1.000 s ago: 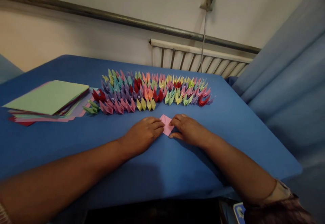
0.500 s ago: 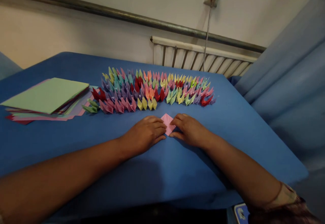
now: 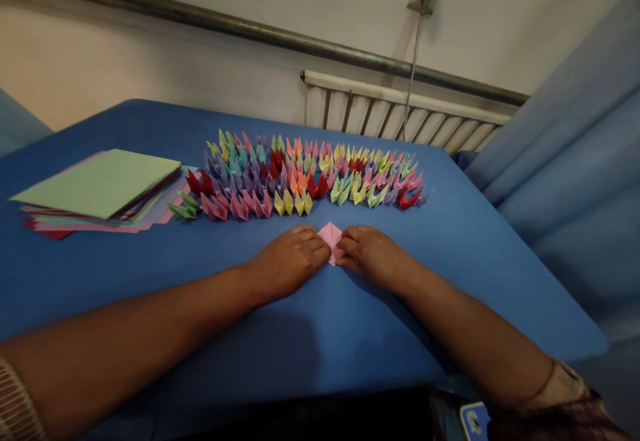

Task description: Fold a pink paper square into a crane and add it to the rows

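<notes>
A small pink folded paper [image 3: 331, 233] lies on the blue-covered table, its creased upper corner pointing away from me. My left hand [image 3: 293, 261] is closed on its left side, with the thumb tucked out of sight. On the opposite side my right hand [image 3: 373, 255] pinches the paper, fingers on top and thumb at the near edge. Both hands cover the paper's side corners. Just beyond them stand rows of folded paper cranes [image 3: 300, 181] in many colours.
To the left sits a stack of coloured paper sheets [image 3: 103, 184], pale green on top. Behind the blue table [image 3: 240, 354] are a wall pipe [image 3: 240, 31], a radiator [image 3: 380, 104] and a hanging cord [image 3: 413, 74]. A blue curtain [image 3: 565, 161] hangs at the right.
My left thumb, visible before along the paper's near edge, is now tucked under the fingers. Both hands stay at the pink paper. The whole view has shifted slightly.
</notes>
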A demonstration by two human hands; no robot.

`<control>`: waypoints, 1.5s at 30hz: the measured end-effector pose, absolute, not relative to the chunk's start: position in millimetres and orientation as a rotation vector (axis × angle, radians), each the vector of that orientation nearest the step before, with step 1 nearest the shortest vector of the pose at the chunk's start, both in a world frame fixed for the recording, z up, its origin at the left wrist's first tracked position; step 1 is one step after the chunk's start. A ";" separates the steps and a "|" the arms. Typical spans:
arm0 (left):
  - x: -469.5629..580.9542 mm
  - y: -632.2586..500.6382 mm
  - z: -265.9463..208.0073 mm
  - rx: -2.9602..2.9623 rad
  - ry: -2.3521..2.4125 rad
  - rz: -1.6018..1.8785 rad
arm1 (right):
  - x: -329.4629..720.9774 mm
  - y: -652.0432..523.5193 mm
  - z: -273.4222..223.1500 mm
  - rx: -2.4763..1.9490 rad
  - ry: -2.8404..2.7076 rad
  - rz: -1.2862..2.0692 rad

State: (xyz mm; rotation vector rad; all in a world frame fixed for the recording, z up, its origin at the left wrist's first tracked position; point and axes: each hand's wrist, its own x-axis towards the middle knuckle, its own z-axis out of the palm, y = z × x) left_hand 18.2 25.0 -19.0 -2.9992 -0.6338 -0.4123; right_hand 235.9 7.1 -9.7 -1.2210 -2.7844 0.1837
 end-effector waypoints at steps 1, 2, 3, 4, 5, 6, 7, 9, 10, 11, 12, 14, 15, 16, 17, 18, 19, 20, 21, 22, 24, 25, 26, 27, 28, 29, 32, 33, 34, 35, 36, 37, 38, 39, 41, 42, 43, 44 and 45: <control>18.1 25.1 -18.8 -3.004 -0.661 -0.414 | 236.3 6.8 -9.3 -1.210 -2.783 0.189; 18.1 25.2 -18.4 -3.006 -0.684 -0.407 | 236.7 6.4 -9.0 -1.201 -2.781 0.192; 18.0 25.2 -17.8 -3.003 -0.699 -0.395 | 236.8 6.2 -9.0 -1.199 -2.780 0.187; 18.0 25.3 -17.2 -2.999 -0.697 -0.380 | 236.6 6.2 -9.2 -1.204 -2.781 0.174; 18.1 25.3 -16.5 -2.995 -0.679 -0.366 | 236.0 6.2 -9.7 -1.216 -2.787 0.152; 18.2 25.3 -16.0 -2.989 -0.646 -0.350 | 235.1 6.4 -10.3 -1.230 -2.796 0.126; 18.3 25.3 -15.5 -2.980 -0.601 -0.340 | 234.0 6.6 -10.9 -1.240 -2.808 0.104; 18.7 25.4 -15.2 -2.955 -0.518 -0.344 | 232.1 6.9 -11.8 -1.247 -2.828 0.077; 18.9 25.5 -15.3 -2.943 -0.493 -0.347 | 231.6 6.9 -11.8 -1.249 -2.831 0.073; 19.1 25.6 -15.5 -2.933 -0.485 -0.347 | 231.7 6.7 -11.3 -1.253 -2.827 0.077; 19.3 25.9 -15.7 -2.924 -0.489 -0.340 | 232.3 6.4 -10.4 -1.256 -2.821 0.087; 19.5 27.0 -15.9 -2.911 -0.529 -0.309 | 234.7 5.9 -8.0 -1.239 -2.810 0.118; 19.4 27.7 -16.0 -2.903 -0.555 -0.296 | 236.1 5.8 -6.8 -1.218 -2.811 0.138; 19.3 28.4 -16.0 -2.900 -0.573 -0.288 | 237.4 5.8 -6.0 -1.196 -2.815 0.150; 19.1 29.1 -16.0 -2.900 -0.580 -0.287 | 238.4 6.0 -5.7 -1.178 -2.823 0.149; 18.8 29.7 -15.9 -2.903 -0.572 -0.291 | 238.9 6.3 -5.9 -1.172 -2.834 0.134; 18.6 30.0 -15.9 -2.908 -0.550 -0.300 | 239.0 6.7 -6.6 -1.176 -2.845 0.105; 18.3 30.1 -15.7 -2.915 -0.517 -0.315 | 238.5 7.0 -7.6 -1.186 -2.856 0.065; 18.2 29.8 -15.5 -2.921 -0.477 -0.334 | 237.7 7.3 -8.9 -1.196 -2.865 0.019; 18.3 29.3 -15.2 -2.925 -0.438 -0.352 | 236.7 7.5 -10.1 -1.202 -2.872 -0.024; 19.0 27.8 -14.6 -2.924 -0.377 -0.371 | 234.4 7.6 -12.2 -1.208 -2.877 -0.080; 19.7 26.9 -14.4 -2.919 -0.357 -0.373 | 233.3 7.5 -12.7 -1.211 -2.879 -0.090; 20.6 26.1 -14.4 -2.913 -0.347 -0.366 | 232.4 7.5 -13.0 -1.218 -2.879 -0.089; 21.5 25.4 -14.6 -2.907 -0.344 -0.356 | 231.6 7.5 -12.9 -1.228 -2.879 -0.080; 22.4 24.7 -15.0 -2.900 -0.347 -0.345 | 231.1 7.4 -12.4 -1.235 -2.877 -0.062; 23.2 24.0 -15.7 -2.892 -0.349 -0.335 | 231.0 7.2 -11.7 -1.238 -2.874 -0.040; 24.1 22.5 -18.4 -2.883 -0.367 -0.330 | 232.9 5.9 -7.9 -1.214 -2.857 0.051; 23.9 22.3 -19.3 -2.896 -0.379 -0.348 | 234.2 5.2 -6.4 -1.197 -2.854 0.081; 23.6 22.3 -20.1 -2.918 -0.394 -0.372 | 235.6 4.6 -4.8 -1.183 -2.854 0.105; 23.1 22.7 -20.7 -2.943 -0.408 -0.399 | 237.0 4.0 -3.4 -1.172 -2.855 0.122; 22.6 23.2 -21.1 -2.965 -0.423 -0.424 | 238.2 3.5 -2.2 -1.165 -2.857 0.134; 22.1 24.0 -21.3 -2.983 -0.434 -0.442 | 239.0 3.2 -1.3 -1.162 -2.861 0.140; 21.7 24.8 -21.2 -2.995 -0.444 -0.452 | 239.3 3.0 -0.8 -1.165 -2.864 0.141; 21.5 25.6 -20.8 -3.002 -0.458 -0.459 | 239.2 3.1 -0.6 -1.169 -2.870 0.137; 21.1 26.4 -19.1 -3.010 -0.508 -0.460 | 237.7 3.4 -1.4 -1.179 -2.878 0.106; 20.9 26.5 -18.0 -3.013 -0.550 -0.457 | 236.6 3.6 -2.4 -1.185 -2.879 0.079; 20.7 26.3 -16.7 -3.017 -0.601 -0.456 | 235.4 3.9 -3.7 -1.195 -2.877 0.047; 20.2 26.1 -15.5 -3.032 -0.657 -0.454 | 234.2 4.0 -5.4 -1.205 -2.873 0.016; 19.7 26.0 -14.5 -3.058 -0.712 -0.452 | 233.2 4.2 -7.2 -1.211 -2.869 -0.008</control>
